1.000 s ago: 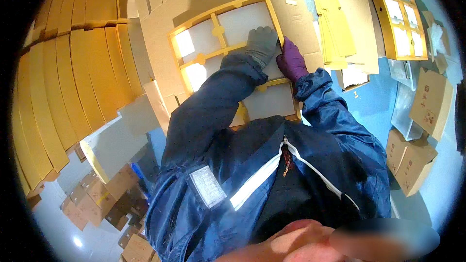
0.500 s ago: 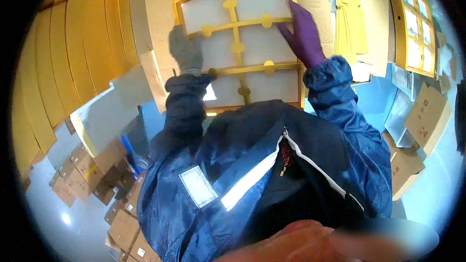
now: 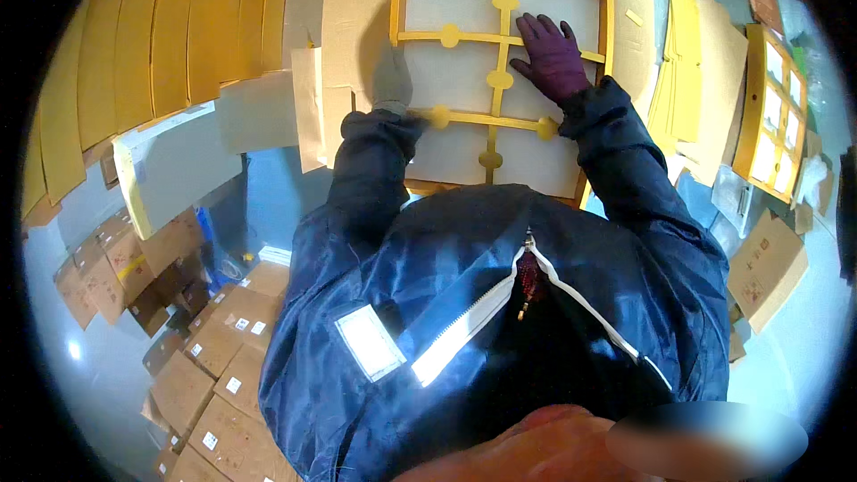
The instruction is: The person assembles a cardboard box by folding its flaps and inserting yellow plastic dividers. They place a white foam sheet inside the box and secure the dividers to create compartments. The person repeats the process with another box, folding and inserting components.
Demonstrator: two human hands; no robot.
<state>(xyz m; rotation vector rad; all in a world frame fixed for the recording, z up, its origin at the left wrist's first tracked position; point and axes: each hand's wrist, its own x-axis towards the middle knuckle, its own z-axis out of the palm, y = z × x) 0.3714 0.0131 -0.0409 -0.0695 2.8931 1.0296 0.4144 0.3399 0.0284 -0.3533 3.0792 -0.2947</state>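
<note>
hands, left [image 3: 391,80] and right [image 3: 553,58], now flat on yellow frame [image 3: 500,80].

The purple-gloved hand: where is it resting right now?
In the head view the right hand, in a purple glove, lies flat on the upper right panes of the yellow grid frame, across from the grey-gloved left hand at the frame's left edge.

Change record: your left hand [image 3: 391,80] (grey glove) now lies flat on the left panes of the yellow lattice frame [image 3: 500,80], no longer gripping its edge; your right hand [image 3: 553,58] moves inward onto the upper right pane; the frame sits squarer before you.
</note>
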